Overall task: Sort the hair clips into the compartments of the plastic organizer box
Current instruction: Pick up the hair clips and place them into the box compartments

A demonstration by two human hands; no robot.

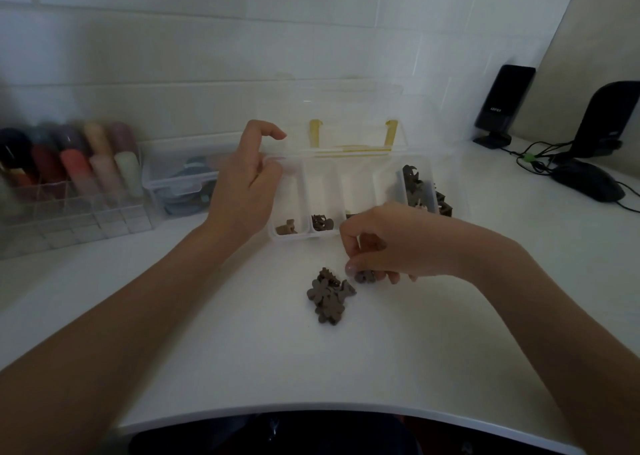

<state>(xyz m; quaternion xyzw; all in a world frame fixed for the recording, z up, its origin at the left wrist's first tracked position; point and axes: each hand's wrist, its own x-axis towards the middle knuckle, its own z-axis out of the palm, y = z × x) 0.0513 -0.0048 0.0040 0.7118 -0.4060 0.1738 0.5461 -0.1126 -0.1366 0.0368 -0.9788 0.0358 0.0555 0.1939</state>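
A clear plastic organizer box (323, 181) stands open on the white desk, its lid up against the wall. Its left compartment holds a tan clip (286, 227); the one beside it holds dark clips (322, 222). A small clear tub (417, 188) with several dark clips leans at the box's right end. A pile of small brown hair clips (329, 295) lies in front of the box. My right hand (391, 243) is pinched on a brown hair clip (365, 276) just right of the pile. My left hand (244, 184) rests on the box's left edge, fingers loosely curled.
At the left stand a clear rack of coloured tubes (72, 167) and a clear lidded container (180, 181). Two black speakers (502, 105), cables and a black mouse (588, 181) occupy the right back. The desk's front edge (311, 408) curves near me.
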